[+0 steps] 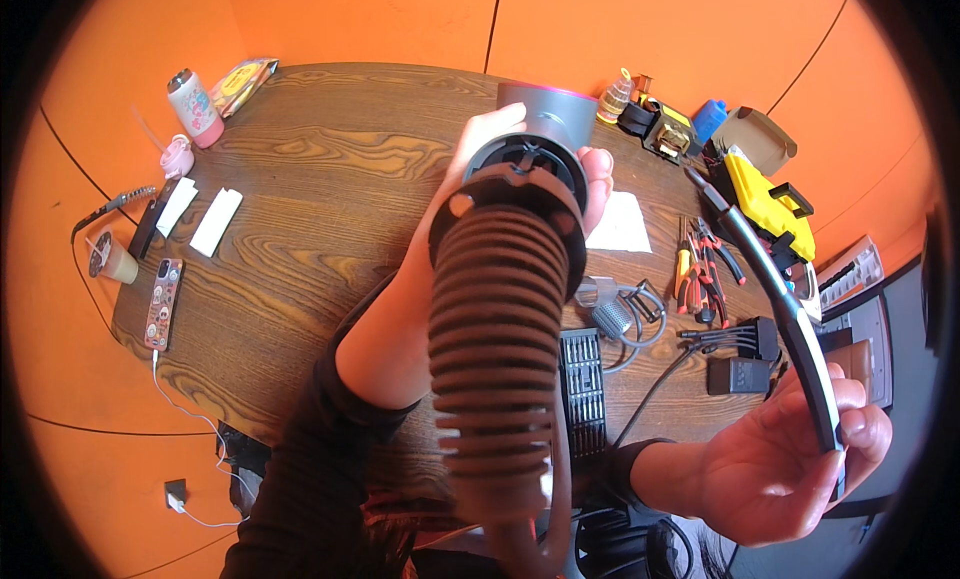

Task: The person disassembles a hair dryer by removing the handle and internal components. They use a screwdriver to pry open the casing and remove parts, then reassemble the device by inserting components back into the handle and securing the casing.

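On the right of the wooden table lie pliers, a yellow toolbox, black power adapters and a coiled grey cable; a sheet of white paper lies nearer the middle. Over on the left are a phone with a white cord, a drink cup, two white strips and a pink-and-white bottle. A dark ribbed tube fills the foreground, covering the middle of the table and part of a black bit case. It also hides much of the left hand, which reaches forward, thumb and fingertips wrapped around a grey cylinder with a pink rim, held at the tube's far end. The right hand, raised at lower right with its palm partly turned up, pinches a dark pen-shaped tool near its lower end; the shaft slants up and leftward, crossing in front of the table's right side.
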